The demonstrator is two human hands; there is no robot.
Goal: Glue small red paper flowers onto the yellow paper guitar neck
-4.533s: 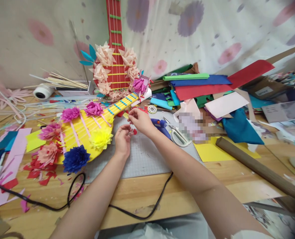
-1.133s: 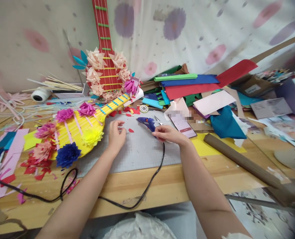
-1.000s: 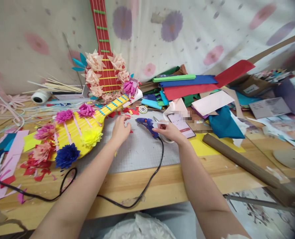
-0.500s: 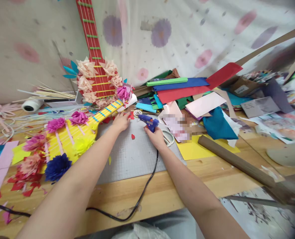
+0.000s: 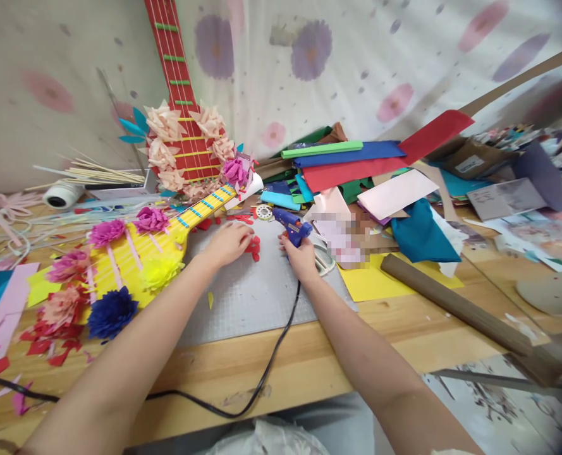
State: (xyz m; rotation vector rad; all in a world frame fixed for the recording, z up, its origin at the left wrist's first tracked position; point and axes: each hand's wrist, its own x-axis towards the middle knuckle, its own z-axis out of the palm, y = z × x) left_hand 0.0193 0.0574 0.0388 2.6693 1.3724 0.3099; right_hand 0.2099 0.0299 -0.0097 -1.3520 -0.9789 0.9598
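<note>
My right hand (image 5: 300, 254) is wrapped round a blue hot glue gun (image 5: 292, 226), its nozzle pointing left and a black cord (image 5: 283, 344) trailing down from it. Over the grey cutting mat (image 5: 243, 303), my left hand (image 5: 228, 242) has its fingers bent and closed at a small cluster of red paper pieces (image 5: 254, 248); the exact grip is partly hidden. Left of that hand lies a yellow paper guitar (image 5: 133, 253) with pink, dark blue and yellow paper flowers. A white spool-like ring (image 5: 263, 212) rests behind the mat, between the hands.
A red paper guitar (image 5: 193, 155) with peach flowers leans on the back curtain. Folded coloured papers (image 5: 351, 170) pile up behind and right. A brown roll (image 5: 451, 303) lies on yellow paper (image 5: 361, 278). Wooden sticks (image 5: 95, 170) and a white camera-like object (image 5: 62, 194) stand back left.
My left hand has drawn back toward me, its fingers now bent, and red pieces have gathered by its fingertips. The glue gun has shifted slightly right and tilted.
</note>
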